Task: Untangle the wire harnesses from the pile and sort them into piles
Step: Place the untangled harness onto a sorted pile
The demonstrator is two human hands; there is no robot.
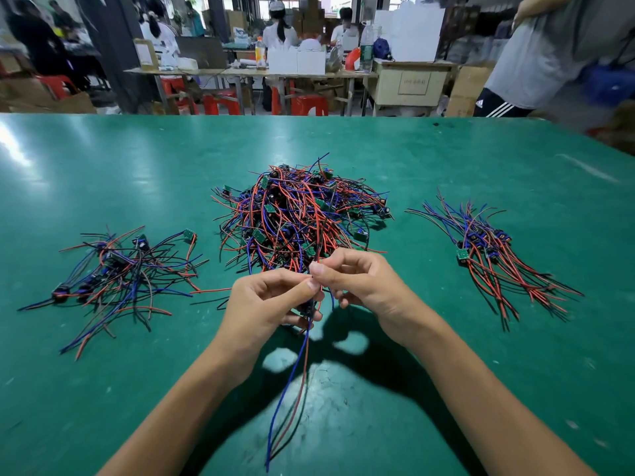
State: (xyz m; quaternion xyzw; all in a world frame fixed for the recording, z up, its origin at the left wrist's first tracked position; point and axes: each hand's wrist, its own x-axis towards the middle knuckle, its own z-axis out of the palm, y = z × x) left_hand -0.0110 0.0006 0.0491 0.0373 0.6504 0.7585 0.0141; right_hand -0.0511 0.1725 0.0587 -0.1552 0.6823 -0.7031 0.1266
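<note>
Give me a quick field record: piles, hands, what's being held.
centre pile: large, tangled
left pile: small, loosely spread
right pile: wires roughly aligned
left hand: grips held harness
right hand: pinches the same harness at top
held harness: blue and red wires hang toward camera
surface: green table

Behind your green table (pixel 103 173) you see red stools (pixel 305 104), white boxes (pixel 295 61), an orange bottle (pixel 261 53) and seated people (pixel 280 27).

Both forearms reach forward; the left hand (pixel 271 300) and right hand (pixel 357 280) meet fingertip to fingertip, fingers curled in a pinch.
</note>
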